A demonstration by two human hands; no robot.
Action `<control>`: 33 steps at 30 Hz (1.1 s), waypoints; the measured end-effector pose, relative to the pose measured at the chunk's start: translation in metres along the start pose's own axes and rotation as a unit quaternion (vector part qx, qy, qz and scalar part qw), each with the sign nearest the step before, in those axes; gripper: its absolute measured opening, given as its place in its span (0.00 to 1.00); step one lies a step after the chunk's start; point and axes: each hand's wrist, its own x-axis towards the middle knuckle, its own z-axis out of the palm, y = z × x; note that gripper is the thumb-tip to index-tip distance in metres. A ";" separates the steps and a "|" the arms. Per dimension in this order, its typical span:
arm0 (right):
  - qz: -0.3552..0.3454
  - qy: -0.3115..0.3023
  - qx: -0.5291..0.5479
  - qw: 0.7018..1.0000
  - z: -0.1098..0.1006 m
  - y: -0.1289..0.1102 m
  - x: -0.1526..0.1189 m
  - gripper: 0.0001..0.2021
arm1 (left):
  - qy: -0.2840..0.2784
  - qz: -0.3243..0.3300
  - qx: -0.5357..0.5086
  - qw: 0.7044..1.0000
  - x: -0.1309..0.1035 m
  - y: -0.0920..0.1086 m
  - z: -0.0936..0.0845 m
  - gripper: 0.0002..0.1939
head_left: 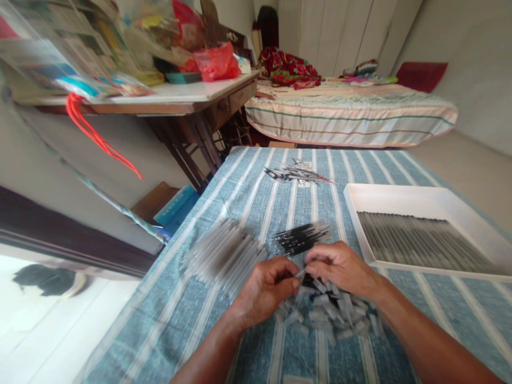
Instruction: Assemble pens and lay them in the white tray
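My left hand [268, 288] and my right hand [340, 266] meet fingertip to fingertip over the striped cloth, both closed in a pinch. A small pale, see-through piece [300, 273] shows at the left fingertips; what the right fingers grip is hidden. Beneath and in front of the hands lies a loose heap of short translucent caps [332, 314]. Just beyond my fingers sits a bundle of thin black-tipped rods [300, 237]. To the left, a blurred pile of long translucent tubes [228, 256], like pen barrels, lies side by side.
A white tray [400, 192] at right holds a row of slim dark-ended sticks [420, 242]. Farther back on the blue striped tablecloth [248, 197] lies a small heap of thin dark pieces [298, 172]. A cluttered desk [160, 98] and a bed [352, 117] stand beyond.
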 end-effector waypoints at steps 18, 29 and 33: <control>0.014 -0.019 -0.013 1.000 0.001 -0.004 0.000 0.14 | -0.001 0.000 -0.016 1.000 0.000 -0.001 0.002 0.03; 0.033 -0.034 -0.025 0.999 0.002 -0.005 0.000 0.18 | 0.004 0.000 0.008 1.000 0.000 0.000 0.002 0.02; 0.044 -0.036 -0.018 0.998 0.002 -0.005 0.000 0.18 | 0.003 -0.004 0.009 1.000 0.000 0.000 0.002 0.02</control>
